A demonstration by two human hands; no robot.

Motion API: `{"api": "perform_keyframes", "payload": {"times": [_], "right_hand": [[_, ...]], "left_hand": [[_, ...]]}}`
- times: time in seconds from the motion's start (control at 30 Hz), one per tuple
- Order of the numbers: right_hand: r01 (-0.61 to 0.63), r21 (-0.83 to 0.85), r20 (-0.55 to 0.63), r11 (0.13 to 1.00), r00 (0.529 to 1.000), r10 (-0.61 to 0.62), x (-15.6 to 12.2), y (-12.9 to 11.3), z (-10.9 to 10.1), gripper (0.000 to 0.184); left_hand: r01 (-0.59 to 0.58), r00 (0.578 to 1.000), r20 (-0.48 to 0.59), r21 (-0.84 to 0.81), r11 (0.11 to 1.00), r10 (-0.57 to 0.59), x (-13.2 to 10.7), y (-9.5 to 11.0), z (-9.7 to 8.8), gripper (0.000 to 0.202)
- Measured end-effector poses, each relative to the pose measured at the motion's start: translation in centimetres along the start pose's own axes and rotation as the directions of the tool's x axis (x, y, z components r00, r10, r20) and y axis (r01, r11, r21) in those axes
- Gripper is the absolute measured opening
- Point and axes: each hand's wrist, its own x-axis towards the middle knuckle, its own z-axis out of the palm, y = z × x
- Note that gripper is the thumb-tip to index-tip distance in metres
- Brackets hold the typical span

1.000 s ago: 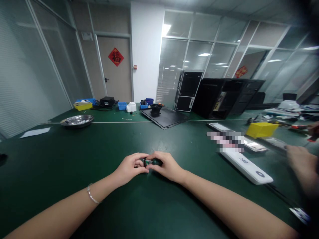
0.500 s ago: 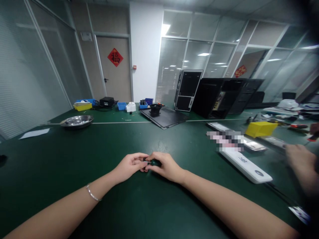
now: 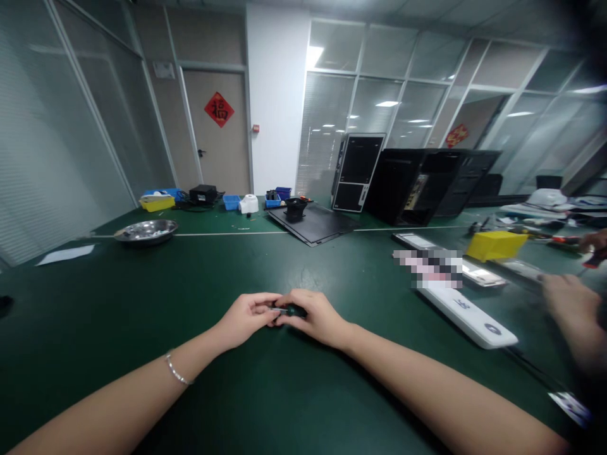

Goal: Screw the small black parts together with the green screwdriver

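Low over the green table, my two hands meet near the middle of the view. My right hand is closed around the dark green handle of a small screwdriver, whose metal shaft points left. Facing it, my left hand is closed, its thumb and fingers pinched at the shaft's end. Whatever the left fingers hold is small and mostly hidden behind them.
A white power strip and a yellow box lie to the right, by a co-worker's hands and a red-handled screwdriver. Behind stand a metal bowl, a black panel and computer cases.
My hands stay in nearly the same place, with only a slight shift of the fingers around the screwdriver. At the right edge, the co-worker's far hand has moved a little.
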Motion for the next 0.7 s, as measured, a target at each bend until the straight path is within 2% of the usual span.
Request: {"api": "perform_keyframes", "payload": {"times": [0.2, 0.57, 0.7], "right_hand": [[-0.043, 0.04, -0.107, 0.998, 0.993, 0.047, 0.0, 0.7, -0.2, 0.025], [-0.063, 0.02, -0.094, 0.998, 0.993, 0.064, 0.0, 1.4, 0.0, 0.018], [-0.073, 0.01, -0.095, 0.997, 0.993, 0.073, 0.0, 1.3, -0.1, 0.019]], "left_hand": [[-0.029, 0.998, -0.06, 0.025, 0.999, 0.03, 0.2, -0.3, -0.3, 0.047], [-0.076, 0.995, -0.051, 0.13, 0.989, 0.083, 0.1, -0.1, -0.4, 0.042], [-0.083, 0.994, -0.061, 0.084, 0.993, 0.088, 0.3, -0.4, -0.4, 0.044]]}}
